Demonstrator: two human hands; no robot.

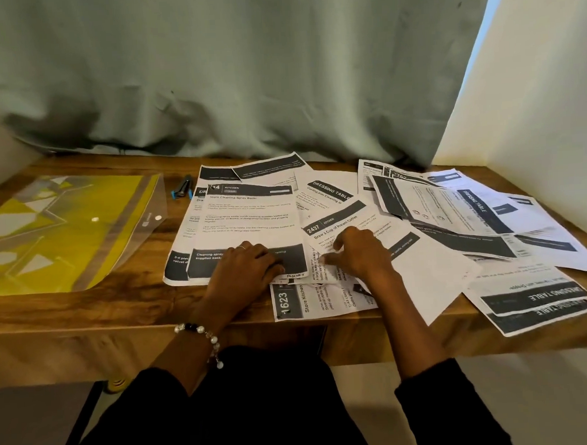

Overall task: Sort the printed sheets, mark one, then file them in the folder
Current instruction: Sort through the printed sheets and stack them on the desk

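Several printed sheets with dark header bars lie scattered over the wooden table (86, 311). My left hand (245, 269) rests flat, palm down, on the bottom edge of a "Kitchen" sheet about a cleaning spray bottle (248, 221). My right hand (358, 253) lies with curled fingers on sheet 2437, "Brew a Cup of Instant Coffee" (339, 223), pinching its left part. A sheet numbered 1623 (299, 302) sticks out beneath both hands at the table's front edge. The clear folder with a yellow patterned insert (61, 231) lies at the left. A dark pen with blue ends (181, 188) sits beside it.
More sheets, some headed "Dressing Table" (534, 298), spread over the right half of the table, and some overhang its front edge. A grey-green curtain (243, 71) hangs behind the table. A white wall (533, 90) closes the right side.
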